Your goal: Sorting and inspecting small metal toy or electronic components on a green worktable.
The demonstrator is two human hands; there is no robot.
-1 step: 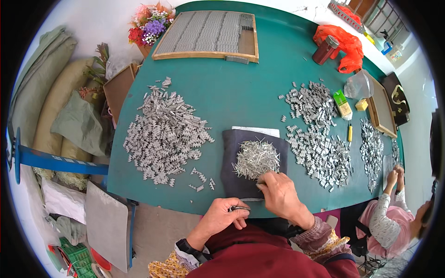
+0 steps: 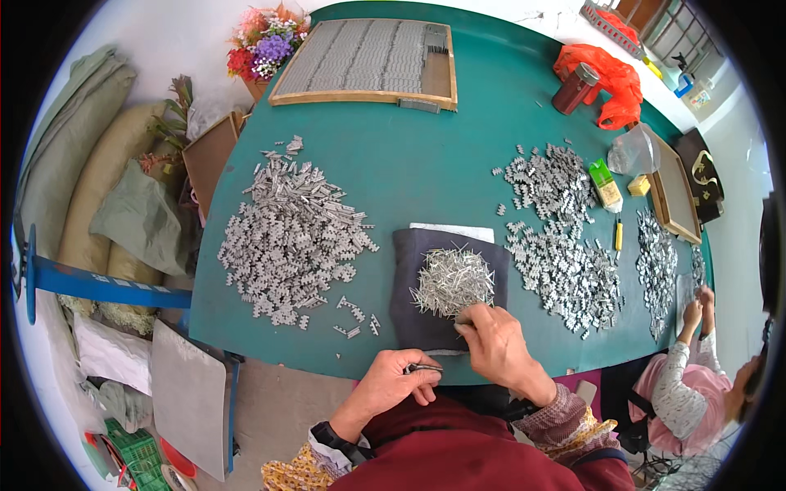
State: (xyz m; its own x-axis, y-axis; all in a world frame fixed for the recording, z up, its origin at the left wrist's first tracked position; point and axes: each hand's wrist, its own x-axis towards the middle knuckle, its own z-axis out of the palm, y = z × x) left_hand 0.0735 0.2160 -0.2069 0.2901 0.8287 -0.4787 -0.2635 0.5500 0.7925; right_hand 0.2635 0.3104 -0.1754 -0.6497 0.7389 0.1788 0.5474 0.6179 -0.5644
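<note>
A heap of thin silvery metal pins [image 2: 452, 281] lies on a dark folded cloth [image 2: 407, 315] at the table's near edge. My right hand [image 2: 496, 344] is over the cloth, thumb and fingertips pinched at the near right side of the heap; anything in the pinch is too small to make out. Left of it, my left hand [image 2: 396, 378] is closed on a small dark metal piece [image 2: 423, 369] that pokes out between thumb and fingers. A big pile of small grey toothed metal pieces [image 2: 286, 237] spreads to the left, with several loose ones beside it.
More toothed pieces [image 2: 565, 270] lie in piles on the right of the green table [image 2: 409, 172]. A wooden-framed tray [image 2: 360, 61] of lined-up strips sits at the back. A red-brown flask [image 2: 575, 88], a red plastic bag [image 2: 614, 82] and a co-worker [image 2: 688, 393] are at right.
</note>
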